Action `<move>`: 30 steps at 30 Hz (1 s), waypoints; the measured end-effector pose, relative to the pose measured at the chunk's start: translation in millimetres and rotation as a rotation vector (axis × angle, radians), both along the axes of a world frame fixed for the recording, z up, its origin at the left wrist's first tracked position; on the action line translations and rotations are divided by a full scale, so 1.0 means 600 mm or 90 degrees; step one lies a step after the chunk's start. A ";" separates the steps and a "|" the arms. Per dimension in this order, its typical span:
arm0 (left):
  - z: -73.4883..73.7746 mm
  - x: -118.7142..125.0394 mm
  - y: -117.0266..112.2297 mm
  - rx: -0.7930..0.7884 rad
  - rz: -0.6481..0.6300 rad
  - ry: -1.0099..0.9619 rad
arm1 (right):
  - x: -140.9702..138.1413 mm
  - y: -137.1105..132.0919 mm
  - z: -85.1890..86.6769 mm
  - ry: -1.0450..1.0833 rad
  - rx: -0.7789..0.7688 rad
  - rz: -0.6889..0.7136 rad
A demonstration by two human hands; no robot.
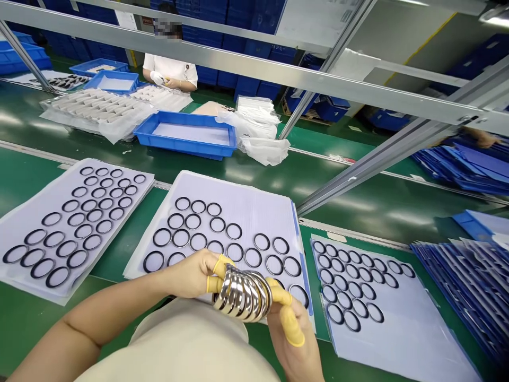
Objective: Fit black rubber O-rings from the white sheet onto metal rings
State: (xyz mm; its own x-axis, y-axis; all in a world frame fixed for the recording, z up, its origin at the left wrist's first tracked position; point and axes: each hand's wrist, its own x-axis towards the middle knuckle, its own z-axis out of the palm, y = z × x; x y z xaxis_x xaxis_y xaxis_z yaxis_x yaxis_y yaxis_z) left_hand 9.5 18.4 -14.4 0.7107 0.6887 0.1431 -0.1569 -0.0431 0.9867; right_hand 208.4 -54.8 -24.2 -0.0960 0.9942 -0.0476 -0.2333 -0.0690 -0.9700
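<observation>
A row of shiny metal rings [243, 294] is held between my two hands, just above the middle sheet stack. My left hand [201, 273], with yellow finger cots, grips the left end of the row. At the right end, the yellow-covered fingers of my right hand [292, 313] reach into and around the rings, while its thumb stands apart. Below and beyond lie dark-rimmed rings [235, 252] in loose rows on the middle white sheet [246, 196]. My hands and the held rings hide some of that sheet's near part.
More rings lie on the left sheet [24, 220] and the right sheet [409, 329]. A blue tray [185, 146] stands across the bench near white packaging [99, 109]. A slanted metal post [358, 159] rises behind the sheets. Blue boards [461, 286] are stacked right. A co-worker [170, 69] works opposite.
</observation>
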 end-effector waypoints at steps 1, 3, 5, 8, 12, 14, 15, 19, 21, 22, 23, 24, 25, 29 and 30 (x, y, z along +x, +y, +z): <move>-0.001 0.000 0.000 0.026 0.020 0.024 | 0.001 0.002 -0.003 -0.014 0.007 0.008; -0.006 0.002 0.000 0.094 0.069 0.085 | 0.002 0.007 -0.011 -0.042 0.000 0.035; -0.014 0.007 0.000 0.170 0.108 0.148 | 0.000 0.012 -0.022 -0.085 -0.002 0.059; -0.035 0.020 -0.001 0.245 0.157 0.225 | -0.005 0.020 -0.037 -0.157 0.038 0.039; -0.062 0.045 -0.002 0.201 0.226 0.256 | -0.014 0.036 -0.050 -0.189 0.079 -0.013; -0.069 0.054 -0.003 0.170 0.257 0.249 | -0.019 0.047 -0.055 -0.223 0.067 -0.010; -0.071 0.056 -0.002 0.162 0.269 0.250 | -0.021 0.053 -0.057 -0.241 0.055 -0.007; -0.079 0.049 0.001 0.167 0.282 0.289 | -0.036 0.072 -0.065 -0.225 0.031 -0.001; -0.085 0.041 0.003 0.164 0.272 0.300 | -0.044 0.078 -0.068 -0.178 -0.001 -0.006; -0.089 0.037 0.004 0.151 0.267 0.289 | -0.047 0.083 -0.070 -0.161 -0.018 -0.009; -0.093 0.032 0.005 0.131 0.265 0.265 | -0.049 0.088 -0.073 -0.152 -0.032 -0.012; -0.097 0.028 0.006 0.105 0.267 0.231 | -0.049 0.095 -0.075 -0.151 -0.039 -0.017; -0.101 0.022 0.007 0.077 0.278 0.192 | -0.047 0.105 -0.078 -0.159 -0.036 -0.026; -0.121 -0.005 0.006 -0.007 0.393 0.118 | -0.027 0.174 -0.098 -0.259 0.016 -0.110; -0.128 -0.013 0.005 -0.022 0.425 0.122 | -0.022 0.197 -0.105 -0.298 0.035 -0.137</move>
